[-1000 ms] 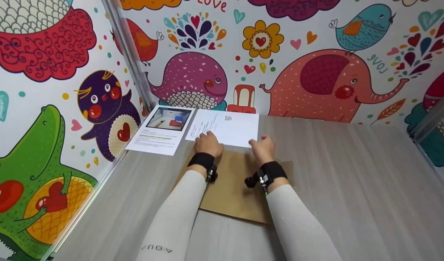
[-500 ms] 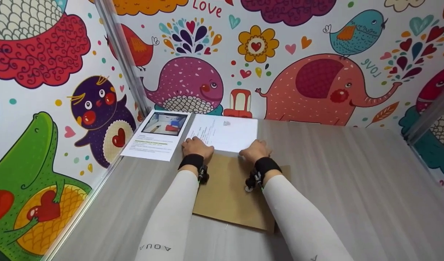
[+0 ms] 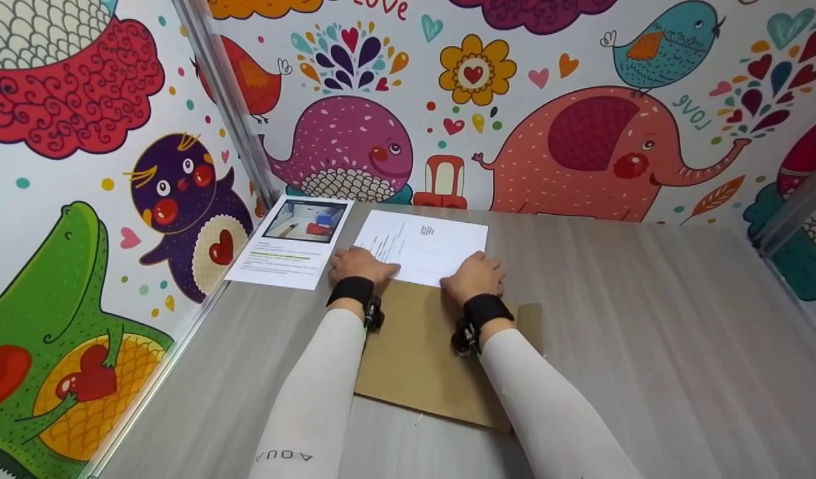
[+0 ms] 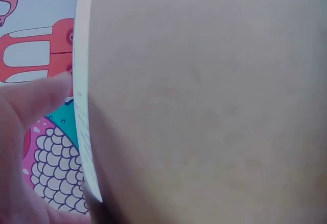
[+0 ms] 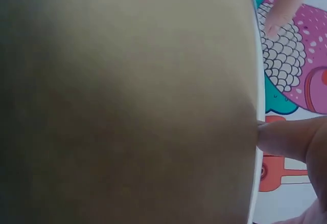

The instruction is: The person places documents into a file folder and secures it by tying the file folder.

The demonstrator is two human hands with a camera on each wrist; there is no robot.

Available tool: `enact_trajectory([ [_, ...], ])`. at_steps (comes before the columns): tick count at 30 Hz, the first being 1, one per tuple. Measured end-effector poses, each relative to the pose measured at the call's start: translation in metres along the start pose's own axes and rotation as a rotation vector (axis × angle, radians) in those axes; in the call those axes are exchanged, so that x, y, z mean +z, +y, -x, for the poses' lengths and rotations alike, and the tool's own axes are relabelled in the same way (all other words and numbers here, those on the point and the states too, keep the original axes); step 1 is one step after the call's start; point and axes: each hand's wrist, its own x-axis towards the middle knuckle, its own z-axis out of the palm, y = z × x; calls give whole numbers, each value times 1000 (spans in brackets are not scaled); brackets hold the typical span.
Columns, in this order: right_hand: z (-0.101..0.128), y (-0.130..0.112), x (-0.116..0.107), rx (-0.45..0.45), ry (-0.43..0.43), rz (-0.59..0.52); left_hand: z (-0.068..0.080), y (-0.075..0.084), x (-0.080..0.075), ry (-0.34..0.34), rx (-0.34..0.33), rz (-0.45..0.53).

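A printed white sheet (image 3: 428,246) lies at the far edge of a flat brown piece (image 3: 421,359) that looks like kraft paper or card. My left hand (image 3: 363,265) holds the sheet's near left corner, its thumb stretched inward along the near edge. At the near right corner my right hand (image 3: 476,275) holds it the same way. In the left wrist view the sheet (image 4: 84,121) appears as a narrow strip beside the thumb (image 4: 46,93). The right wrist view shows the right thumb (image 5: 286,138) on the sheet's edge. The fingers' undersides are hidden.
To the left of the hands lies another printed page (image 3: 291,246) with a photo. Patterned walls bound the wood-grain table (image 3: 647,346) at the left and back. A brown flap (image 3: 530,322) sticks out beside the right wrist. Both wrists carry black cameras.
The sheet has slid toward me and a little right with both hands. The hands spread apart earlier; their thumbs now lie along its near edge.
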Motion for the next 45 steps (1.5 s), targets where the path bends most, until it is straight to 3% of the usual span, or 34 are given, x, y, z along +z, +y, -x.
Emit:
enact_trajectory([
  [10, 1, 4, -7, -31, -24, -28, 7, 7, 1, 29, 40, 21],
  [15, -1, 8, -4, -51, -11, -83, 9, 13, 0, 20, 46, 170],
  [20, -3, 15, -6, -72, -6, -173, 14, 24, 4, 92, 93, 300],
  [22, -2, 17, -10, -74, -10, -233, 18, 28, 3, 143, 155, 375],
  [25, 1, 18, -19, -68, 6, -362, 24, 35, 1, 191, 251, 594],
  [28, 6, 18, -30, -59, 67, -532, 30, 41, -3, 224, 311, 833],
  [30, 10, 17, -40, -69, 118, -621, 35, 45, -5, 229, 328, 907],
  [33, 15, 17, -53, -106, 152, -611, 40, 52, -3, 196, 325, 827],
  [36, 19, 22, -57, -101, 135, -451, 42, 57, 5, 130, 292, 604],
  [39, 22, 33, -51, -32, 119, -314, 37, 60, 13, 85, 278, 366],
  [42, 24, 47, -42, 25, 123, -216, 31, 61, 21, 55, 317, 182],
  [45, 24, 59, -35, 11, 112, -110, 27, 60, 26, 23, 380, 37],
])
